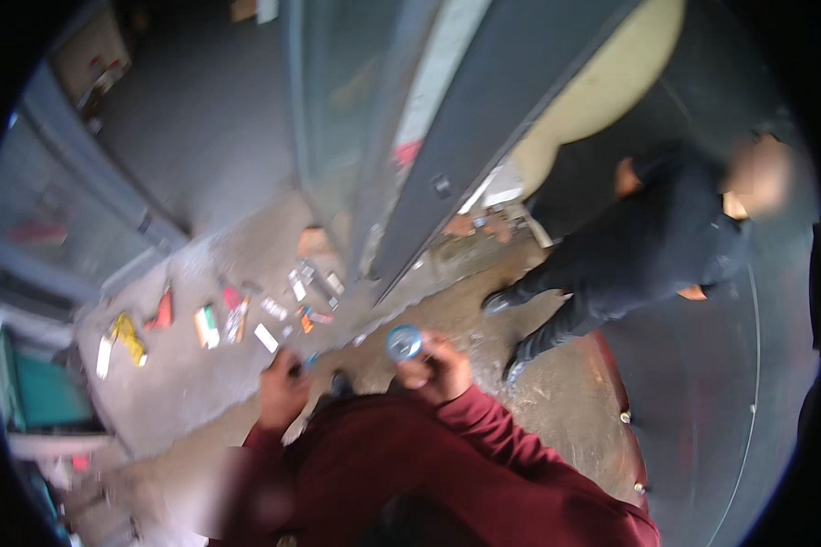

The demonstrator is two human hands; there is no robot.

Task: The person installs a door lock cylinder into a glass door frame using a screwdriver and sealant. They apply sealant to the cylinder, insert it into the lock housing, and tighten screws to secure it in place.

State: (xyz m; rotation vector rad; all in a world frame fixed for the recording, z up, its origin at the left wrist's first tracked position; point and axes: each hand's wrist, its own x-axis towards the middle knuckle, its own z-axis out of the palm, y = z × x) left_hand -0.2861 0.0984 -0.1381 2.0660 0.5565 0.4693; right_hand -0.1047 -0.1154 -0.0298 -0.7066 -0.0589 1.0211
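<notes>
My right hand (442, 369) is closed around a small round thing (404, 343) with a blue rim and a pale, shiny middle; its exact kind does not show. To the left, my left hand (285, 392) is raised in front of my body with its fingers curled. A dark and bluish bit shows at those fingertips, too blurred to name. The two hands are apart, both in dark red sleeves. Beyond them, several small items lie on the concrete step, among them a white box (266, 338) and orange-handled pieces (312, 316).
A yellow tool or bundle (128, 339) and a red item (162, 308) lie farther left on the step. Glass door panels (337, 137) stand ahead. A person in dark clothes (639, 237) stands at the right, near a dark sheet (702, 401). A green crate (50, 378) is at the left.
</notes>
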